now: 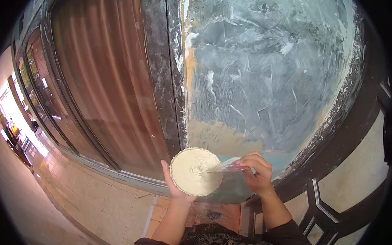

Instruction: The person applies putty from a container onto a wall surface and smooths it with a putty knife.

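My left hand supports a round bowl of cream-white paste from below and the left side, its thumb up along the rim. My right hand grips a putty knife smeared with white, and the blade's end reaches into the paste near the bowl's middle. The paste there is stirred up into small lumps, while the rest is fairly smooth. Beyond the bowl stands a wall panel, blue-grey with whitish smears and a tan patch low down. Most of my left fingers are hidden beneath the bowl.
Left of the panel runs a dark, paint-flecked post, then glass with a reddish-brown curtain behind it. On the right are dark-framed panels. Pale floor tiles lie at the lower left, and a bright opening shows far left.
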`<action>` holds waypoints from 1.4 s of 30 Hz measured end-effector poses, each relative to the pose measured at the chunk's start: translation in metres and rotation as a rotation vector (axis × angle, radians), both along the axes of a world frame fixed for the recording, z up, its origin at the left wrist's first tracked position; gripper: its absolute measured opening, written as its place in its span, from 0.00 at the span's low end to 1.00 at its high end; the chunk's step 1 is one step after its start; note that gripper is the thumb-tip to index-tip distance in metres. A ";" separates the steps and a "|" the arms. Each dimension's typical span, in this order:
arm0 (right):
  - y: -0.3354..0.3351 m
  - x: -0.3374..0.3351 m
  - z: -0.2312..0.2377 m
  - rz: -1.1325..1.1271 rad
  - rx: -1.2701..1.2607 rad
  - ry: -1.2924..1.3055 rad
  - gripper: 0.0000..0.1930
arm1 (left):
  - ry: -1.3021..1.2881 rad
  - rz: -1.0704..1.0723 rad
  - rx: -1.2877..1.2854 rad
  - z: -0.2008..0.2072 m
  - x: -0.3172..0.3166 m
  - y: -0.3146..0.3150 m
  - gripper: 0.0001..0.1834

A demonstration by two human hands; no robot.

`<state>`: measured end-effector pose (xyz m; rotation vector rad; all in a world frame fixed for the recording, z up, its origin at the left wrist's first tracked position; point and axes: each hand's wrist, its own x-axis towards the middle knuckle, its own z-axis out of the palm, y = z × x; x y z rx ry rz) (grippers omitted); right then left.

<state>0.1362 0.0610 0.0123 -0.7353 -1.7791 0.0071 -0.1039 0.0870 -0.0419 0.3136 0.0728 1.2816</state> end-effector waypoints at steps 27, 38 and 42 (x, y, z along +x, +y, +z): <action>0.076 0.059 -0.058 -0.480 -0.241 0.444 0.08 | -0.008 -0.021 0.016 -0.015 -0.015 0.006 0.53; 0.069 0.056 -0.052 -0.441 -0.289 0.555 0.10 | 0.009 0.017 -0.030 -0.027 -0.007 0.021 0.54; 0.077 0.064 -0.069 -0.496 -0.249 0.372 0.10 | -0.026 -0.051 0.004 -0.022 -0.004 0.022 0.52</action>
